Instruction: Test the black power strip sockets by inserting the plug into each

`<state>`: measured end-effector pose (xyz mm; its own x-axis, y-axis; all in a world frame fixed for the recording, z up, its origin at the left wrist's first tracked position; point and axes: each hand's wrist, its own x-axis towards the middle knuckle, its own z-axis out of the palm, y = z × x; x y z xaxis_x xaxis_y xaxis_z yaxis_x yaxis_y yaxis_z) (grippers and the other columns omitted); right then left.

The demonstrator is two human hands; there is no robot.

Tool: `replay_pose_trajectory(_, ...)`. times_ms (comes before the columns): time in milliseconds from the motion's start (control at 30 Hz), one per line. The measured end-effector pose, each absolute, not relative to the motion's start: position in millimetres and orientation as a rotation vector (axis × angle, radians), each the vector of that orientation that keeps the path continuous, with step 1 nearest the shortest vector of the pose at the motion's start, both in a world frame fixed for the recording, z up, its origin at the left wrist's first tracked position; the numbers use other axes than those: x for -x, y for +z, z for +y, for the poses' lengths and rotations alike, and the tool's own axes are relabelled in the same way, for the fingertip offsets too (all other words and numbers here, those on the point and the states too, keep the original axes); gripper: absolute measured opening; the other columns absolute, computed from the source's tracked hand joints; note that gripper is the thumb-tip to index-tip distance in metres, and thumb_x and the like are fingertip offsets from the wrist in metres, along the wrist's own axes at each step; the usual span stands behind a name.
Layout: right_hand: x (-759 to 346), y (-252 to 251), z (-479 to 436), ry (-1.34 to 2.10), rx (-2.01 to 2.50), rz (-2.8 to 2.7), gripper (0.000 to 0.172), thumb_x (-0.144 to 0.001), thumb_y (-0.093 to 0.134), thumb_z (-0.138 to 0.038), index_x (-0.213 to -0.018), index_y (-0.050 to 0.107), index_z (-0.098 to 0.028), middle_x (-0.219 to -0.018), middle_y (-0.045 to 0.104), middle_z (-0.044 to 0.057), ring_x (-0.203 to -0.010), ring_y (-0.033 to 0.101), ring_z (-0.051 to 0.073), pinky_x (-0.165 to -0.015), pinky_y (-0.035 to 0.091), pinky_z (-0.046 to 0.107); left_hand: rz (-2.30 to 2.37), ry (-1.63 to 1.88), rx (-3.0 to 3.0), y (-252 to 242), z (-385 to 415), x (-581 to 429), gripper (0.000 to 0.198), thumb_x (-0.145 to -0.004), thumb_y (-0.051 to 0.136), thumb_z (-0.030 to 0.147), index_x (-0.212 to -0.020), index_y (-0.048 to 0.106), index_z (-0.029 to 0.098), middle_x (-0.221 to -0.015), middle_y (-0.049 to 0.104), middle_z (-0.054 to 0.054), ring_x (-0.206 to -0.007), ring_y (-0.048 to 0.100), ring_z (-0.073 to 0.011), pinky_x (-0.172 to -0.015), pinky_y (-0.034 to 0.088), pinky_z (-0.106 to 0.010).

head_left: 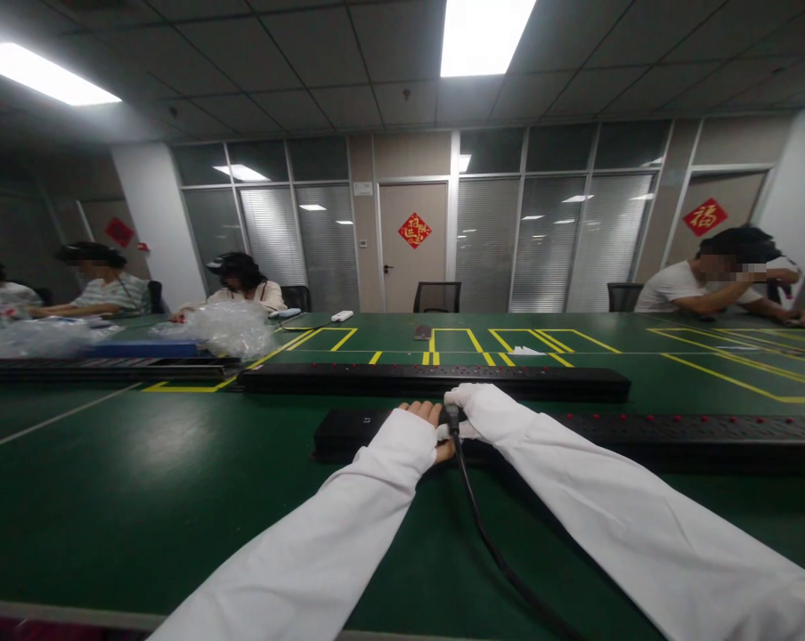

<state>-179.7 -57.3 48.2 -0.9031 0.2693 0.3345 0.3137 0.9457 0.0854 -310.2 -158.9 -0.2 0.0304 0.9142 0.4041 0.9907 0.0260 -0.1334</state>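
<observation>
A long black power strip [349,432] lies across the green table in front of me. My left hand [424,412] is closed round it near its left end, fingers over the top and thumb at the near side. Right beside it, my right hand [467,398], which looks white-gloved, is closed at a black plug [452,418] that stands upright against the strip. A thick black cable [483,525] runs from the plug down towards the near edge. The right fingertips and the exact contact at the plug are partly hidden.
Another black power strip [435,381] with red dots lies just behind. Clear plastic wrapping [219,329], a blue box [139,350] and dark strips [109,369] are at left. Yellow tape [586,343] marks the green table [175,499]. Other people sit at both far sides.
</observation>
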Motion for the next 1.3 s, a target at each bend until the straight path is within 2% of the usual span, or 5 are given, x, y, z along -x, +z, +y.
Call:
replay_pose_trajectory(400, 176.1, 46.4, -57.6, -0.185, 0.360, -2.749, 0.047, -0.068, 0.052, -0.069, -0.071, 0.055, -0.021, -0.068, 0.053, -0.001, -0.062, 0.044, 0.012, -0.056, 0.027, 0.023, -1.998, -0.250, 1.938, -4.6, -149.6, 314.0, 0.061, -0.077, 0.047, 0.059, -0.116, 0.049, 0.013, -0.103, 0.059, -0.011, -0.091, 0.054, -0.0283, -0.077, 0.038, -0.039)
replay_pose_trajectory(633, 182.8, 46.1, -55.4, -0.189, 0.491, -2.802, 0.046, -0.061, 0.059, -0.067, -0.069, 0.057, -0.022, -0.066, 0.052, -0.001, -0.060, 0.043, 0.012, -0.054, 0.026, 0.023, -2.043, -0.252, 1.905, -3.7, -148.2, 311.2, 0.064, -0.075, 0.049, 0.062, -0.116, 0.050, 0.014, -0.102, 0.059, -0.010, -0.092, 0.054, -0.0284, -0.078, 0.038, -0.040)
replay_pose_trajectory(767, 180.2, 46.7, -56.2, -0.181, 0.444, -2.764, 0.047, -0.062, 0.058, -0.067, -0.071, 0.058, -0.021, -0.067, 0.052, 0.000, -0.061, 0.044, 0.013, -0.055, 0.028, 0.023, -2.038, -0.257, 1.906, -2.3, -149.2, 310.3, 0.064, -0.075, 0.048, 0.063, -0.116, 0.051, 0.014, -0.103, 0.059, -0.011, -0.092, 0.054, -0.0284, -0.077, 0.038, -0.040)
replay_pose_trajectory(967, 176.9, 47.5, -56.3, -0.137, 0.382, -2.761, 0.048, -0.065, 0.059, -0.065, -0.087, 0.063, -0.023, -0.072, 0.056, 0.001, -0.062, 0.048, 0.013, -0.058, 0.032, 0.024, -2.040, -0.225, 1.911, -3.0, -147.4, 310.9, 0.064, -0.076, 0.049, 0.061, -0.116, 0.051, 0.012, -0.102, 0.059, -0.011, -0.091, 0.053, -0.0289, -0.076, 0.038, -0.040)
replay_pose_trajectory(1300, 174.3, 47.7, -57.9, -0.017, 0.319, -2.737, 0.043, -0.068, 0.059, -0.060, -0.087, 0.063, -0.022, -0.072, 0.058, 0.001, -0.064, 0.051, 0.013, -0.060, 0.035, 0.023, -2.010, -0.215, 1.942, -5.3, -146.1, 313.5, 0.054, -0.079, 0.047, 0.056, -0.111, 0.052, 0.013, -0.104, 0.059, -0.011, -0.092, 0.054, -0.0278, -0.077, 0.039, -0.040)
